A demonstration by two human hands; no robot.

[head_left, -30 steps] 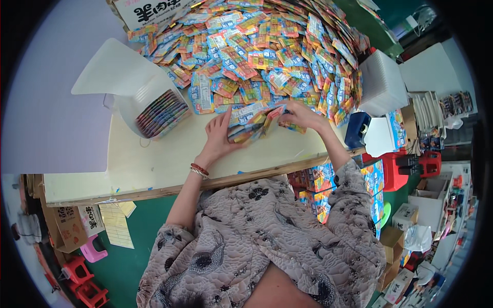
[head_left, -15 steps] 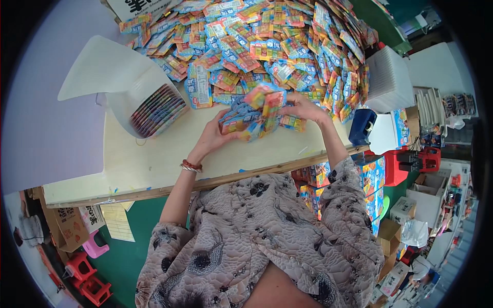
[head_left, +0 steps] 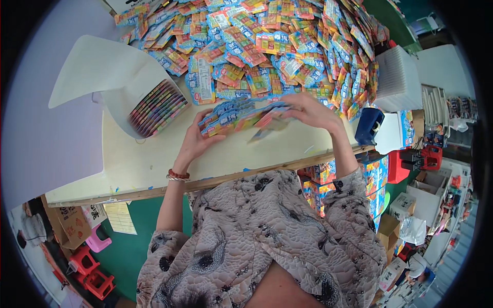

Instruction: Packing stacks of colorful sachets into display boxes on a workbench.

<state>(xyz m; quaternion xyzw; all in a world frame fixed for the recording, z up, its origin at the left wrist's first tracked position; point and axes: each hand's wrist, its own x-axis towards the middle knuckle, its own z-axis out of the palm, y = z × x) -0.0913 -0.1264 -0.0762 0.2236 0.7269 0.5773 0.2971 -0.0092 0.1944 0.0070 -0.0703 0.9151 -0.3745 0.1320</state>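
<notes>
Left hand (head_left: 194,139), right hand (head_left: 316,112) grip fanned packets (head_left: 227,118); right end blurred, count unclear; pile (head_left: 257,49) cut off above.

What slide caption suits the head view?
Left hand and right hand holding multicoloured packets in front of a packet heap.

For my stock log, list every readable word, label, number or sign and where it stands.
I'm not copying printed words; this is where they stand:
Pile of packets: blue-and-white lettering, fine print too small.
Packets in the left hand: lettering, partly blurred.
White box, top edge: dark lettering, cut off.
Brown carton, lower left: dark markings, too small.
</notes>
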